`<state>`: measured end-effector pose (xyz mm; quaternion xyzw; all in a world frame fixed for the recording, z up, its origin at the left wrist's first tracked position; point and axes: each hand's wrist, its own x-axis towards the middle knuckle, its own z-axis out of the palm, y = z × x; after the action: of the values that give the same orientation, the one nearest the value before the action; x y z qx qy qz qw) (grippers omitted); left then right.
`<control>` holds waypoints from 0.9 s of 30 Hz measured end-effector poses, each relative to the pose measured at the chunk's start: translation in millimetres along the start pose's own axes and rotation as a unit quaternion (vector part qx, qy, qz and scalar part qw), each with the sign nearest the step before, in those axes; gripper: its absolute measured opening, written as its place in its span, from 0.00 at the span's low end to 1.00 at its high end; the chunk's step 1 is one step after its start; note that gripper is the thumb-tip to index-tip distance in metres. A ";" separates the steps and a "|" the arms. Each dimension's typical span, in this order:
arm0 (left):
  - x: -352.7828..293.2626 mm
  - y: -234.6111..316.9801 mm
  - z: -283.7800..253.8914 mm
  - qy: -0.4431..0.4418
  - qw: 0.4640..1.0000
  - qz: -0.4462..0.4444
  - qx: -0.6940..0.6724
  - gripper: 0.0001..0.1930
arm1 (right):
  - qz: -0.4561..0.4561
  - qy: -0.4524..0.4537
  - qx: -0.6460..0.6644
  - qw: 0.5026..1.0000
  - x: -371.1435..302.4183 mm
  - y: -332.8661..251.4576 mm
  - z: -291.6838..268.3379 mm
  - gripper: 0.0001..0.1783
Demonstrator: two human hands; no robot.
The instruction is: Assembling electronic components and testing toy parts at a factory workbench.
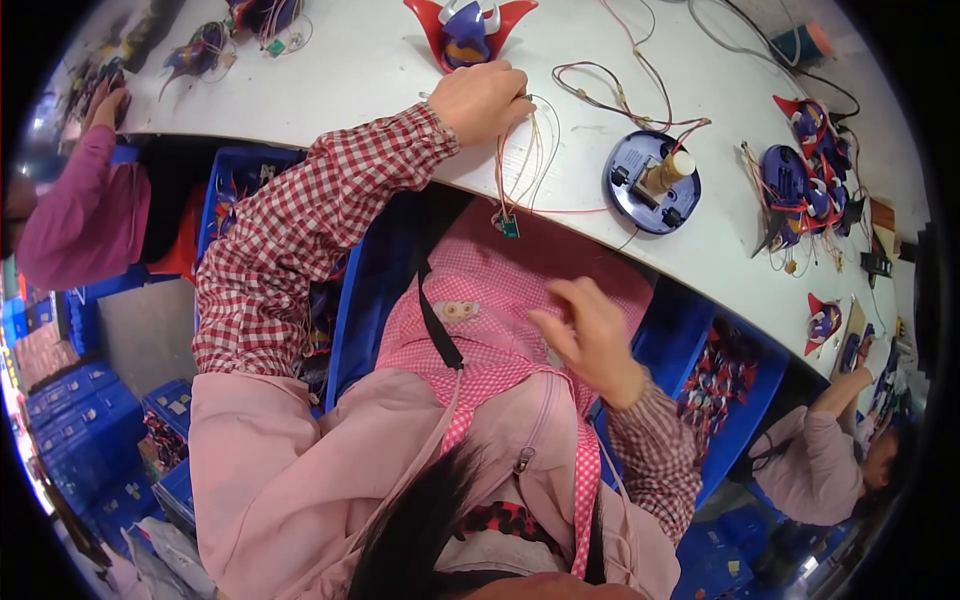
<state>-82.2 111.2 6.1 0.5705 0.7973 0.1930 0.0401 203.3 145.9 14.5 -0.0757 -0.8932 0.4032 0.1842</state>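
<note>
My left hand [485, 103] is closed at the table's near edge, its fingers curled down over thin wires [530, 150] that come out from beneath them. A small green circuit board [507, 227] hangs from these wires just past the edge. Right beyond that hand stands a toy figure part [467, 35] in blue, red and silver. Over my lap, my right hand [590, 335] is raised with thumb and fingers apart, and nothing shows in it. The nearest thing on the table to it is a round blue device [652, 182] with a tan cylinder on top.
Loose cables [640, 85] run across the white table [330, 60]. More toy parts with wires [805, 185] lie at the right, others [200, 50] far left. Blue bins [745, 385] with parts sit below the edge. Co-workers [825, 450] sit on both sides.
</note>
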 end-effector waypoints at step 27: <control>-144.6 77.1 33.2 0.103 0.874 -0.170 -0.444 0.13 | 0.002 0.147 0.052 0.988 32.4 24.0 90.3 0.11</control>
<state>46.1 7.3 -19.9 0.3255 0.7120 0.5745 0.2389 138.0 108.5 -49.6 -0.1266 -0.8338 0.4342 0.3166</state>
